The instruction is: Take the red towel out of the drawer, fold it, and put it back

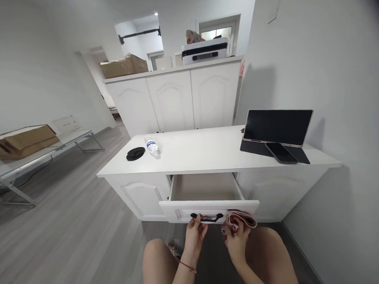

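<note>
Knees (266, 249) lay nearest. The left hand (195, 237) pinched the crosswise handle (213, 219) near its left end; the right hand (238, 242) gripped cloth (244, 217) beside the right end.

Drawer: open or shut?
Open. The drawer front stands out from the white cabinet, its inside shows, and the left hand grips its black handle.

Bottle (151, 146) lying down; phone (281, 153) before propped tablet (277, 127).
</note>
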Motion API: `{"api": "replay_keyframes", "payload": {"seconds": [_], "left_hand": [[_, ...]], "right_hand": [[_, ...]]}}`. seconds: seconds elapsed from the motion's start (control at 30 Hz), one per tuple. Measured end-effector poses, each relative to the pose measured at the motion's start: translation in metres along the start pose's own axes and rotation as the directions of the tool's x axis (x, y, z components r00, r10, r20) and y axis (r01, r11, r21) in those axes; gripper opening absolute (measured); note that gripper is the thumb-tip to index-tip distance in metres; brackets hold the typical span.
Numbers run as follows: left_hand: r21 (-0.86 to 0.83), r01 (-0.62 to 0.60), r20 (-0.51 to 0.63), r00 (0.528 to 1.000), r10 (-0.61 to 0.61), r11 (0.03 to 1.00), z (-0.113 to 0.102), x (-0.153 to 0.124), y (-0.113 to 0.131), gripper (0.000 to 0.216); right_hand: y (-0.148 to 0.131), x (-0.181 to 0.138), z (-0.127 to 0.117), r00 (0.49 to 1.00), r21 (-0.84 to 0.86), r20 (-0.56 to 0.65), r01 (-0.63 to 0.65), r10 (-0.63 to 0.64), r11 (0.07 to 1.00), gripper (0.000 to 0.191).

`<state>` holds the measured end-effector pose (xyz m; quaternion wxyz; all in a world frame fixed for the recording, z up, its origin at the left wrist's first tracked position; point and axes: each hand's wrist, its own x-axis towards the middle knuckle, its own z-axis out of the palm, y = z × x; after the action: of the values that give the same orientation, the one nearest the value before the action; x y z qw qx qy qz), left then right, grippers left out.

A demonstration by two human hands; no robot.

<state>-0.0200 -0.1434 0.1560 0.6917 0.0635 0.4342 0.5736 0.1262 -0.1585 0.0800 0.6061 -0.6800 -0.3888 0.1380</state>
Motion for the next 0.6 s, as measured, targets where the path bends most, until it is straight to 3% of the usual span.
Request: {"api": "replay_keyframes", "payload": {"seconds": [0.17, 0.3, 0.47, 0.53, 0.6], "left_hand": [[-0.013, -0.013, -0.033, 0.999, 0.013, 1.000, 0.004, -0.003, 0.000, 0.030], [-0.073, 0.007, -0.045, 0.999, -0.010, 0.997, 0.006, -0.008, 0.002, 0.024], [-0.095, 0.027, -0.025, 0.999, -0.029, 0.995, -0.007, -0.028, 0.011, 0.018], [-0.071, -0.041, -0.027, 0.999, 0.039, 0.997, -0.019, -0.039, 0.016, 0.017], [-0.041, -0.195, -0.077, 0.979, 0.191, 0.980, -0.032, -0.049, 0.022, 0.021]], "right_hand": [[-0.018, -0.005, 0.022, 0.943, 0.251, 0.021, -0.327, 0.333, 0.911, 0.048], [-0.028, -0.017, 0.038, 0.780, 0.373, 0.102, -0.605, 0.617, 0.703, 0.054], [-0.052, -0.048, 0.061, 0.608, 0.494, 0.426, -0.777, 0.670, 0.390, 0.032], [-0.066, -0.060, 0.070, 0.515, 0.483, 0.551, -0.838, 0.656, 0.253, 0.025], [-0.082, -0.068, 0.080, 0.412, 0.422, 0.690, -0.897, 0.595, 0.131, 0.021]]}}
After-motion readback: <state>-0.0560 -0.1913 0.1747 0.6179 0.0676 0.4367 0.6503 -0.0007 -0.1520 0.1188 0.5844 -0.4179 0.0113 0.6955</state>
